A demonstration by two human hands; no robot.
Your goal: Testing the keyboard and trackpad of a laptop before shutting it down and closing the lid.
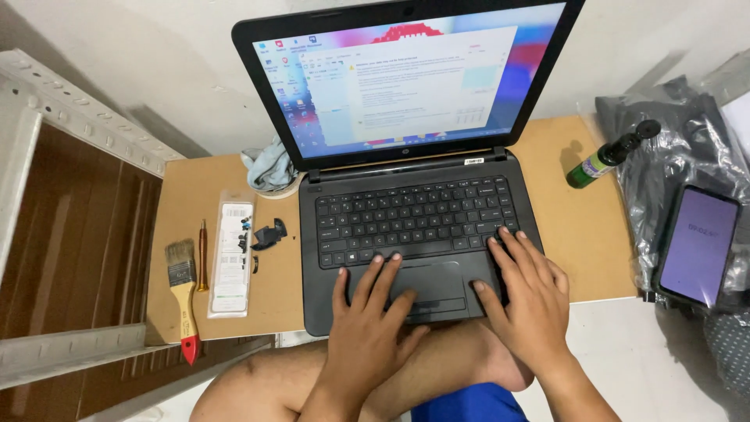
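Head view: a person sits cross-legged at a low tan fibreboard desk (pixel 578 234), both hands on an open black laptop (pixel 406 180).
Left hand: the left hand (pixel 367 328) lies spread over the grey touchpad (pixel 430 285), fingers loose and holding nothing, fingertips near the bottom row of keys.
Right hand: the right hand (pixel 531 301) rests flat, fingers fanned, on the keyboard's lower right corner (it grips nothing).
Laptop: it sits mid-desk, its front edge overhanging the desk's near edge above the person's bare knees, lid up, screen lit with a pale window.
Left side of desk: a wooden-handled paintbrush with a red tip (pixel 183 293) lies near the front left corner, just beside a slim brown screwdriver (pixel 202 254) and a clear plastic blister pack (pixel 232 258); small black parts (pixel 268 234) lie between pack and laptop; a crumpled blue-grey cloth (pixel 269 166) sits at the rear.
Right side of desk: a green bottle with a black cap (pixel 609 156) lies tilted near the back right corner.
Off the desk: a black smartphone with a lit purple screen (pixel 699 246) rests on dark grey plastic bags (pixel 672 141).
Risk: judged from the overhang, a shifted knee could tip the laptop; the loose parts could roll off unnoticed.
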